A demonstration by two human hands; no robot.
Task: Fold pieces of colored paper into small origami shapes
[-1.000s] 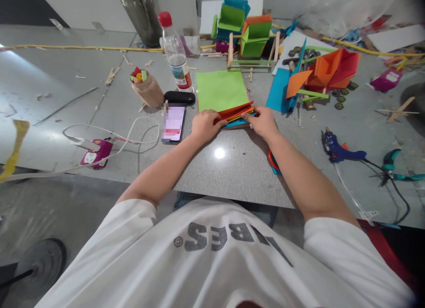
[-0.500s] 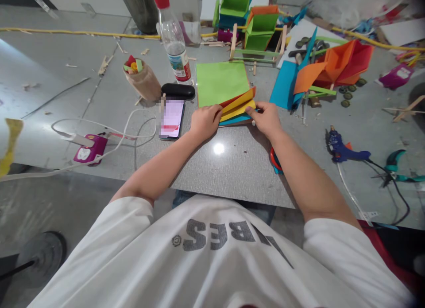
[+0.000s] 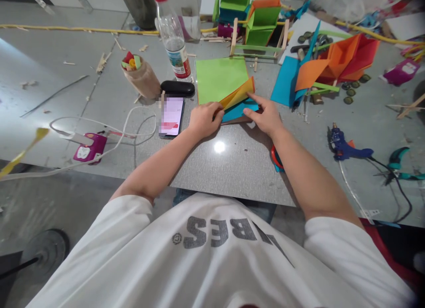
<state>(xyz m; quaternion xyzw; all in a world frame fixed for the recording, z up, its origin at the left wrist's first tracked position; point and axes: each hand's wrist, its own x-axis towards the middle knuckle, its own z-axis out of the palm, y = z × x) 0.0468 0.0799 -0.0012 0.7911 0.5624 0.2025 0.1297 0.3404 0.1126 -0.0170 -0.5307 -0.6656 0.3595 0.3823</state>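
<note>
A stack of coloured paper lies near the middle of the grey table, with a light green sheet (image 3: 219, 77) at its back. At its near side, yellow paper (image 3: 238, 94) with an orange edge stands lifted at a slant above blue paper (image 3: 236, 112). My left hand (image 3: 206, 118) is closed around the left end of these lifted sheets, thumb and fingers pinching them. With index finger and thumb apart, my right hand (image 3: 267, 116) touches the right end: the index finger at the yellow edge, the thumb over the blue paper. Its other fingers are partly hidden.
Left of the paper are a phone (image 3: 172, 116), a black case (image 3: 177, 89), a bottle (image 3: 175, 55) and a wooden cup (image 3: 142, 79). Folded paper models (image 3: 264, 26) stand behind. A glue gun (image 3: 348, 147) and pliers (image 3: 396, 166) lie right; red-handled scissors (image 3: 275, 157) sit beside my right forearm.
The yellow paper has tipped up and back, away from the blue paper, which now shows more. My right thumb and index finger have spread apart. My left hand keeps its hold.
</note>
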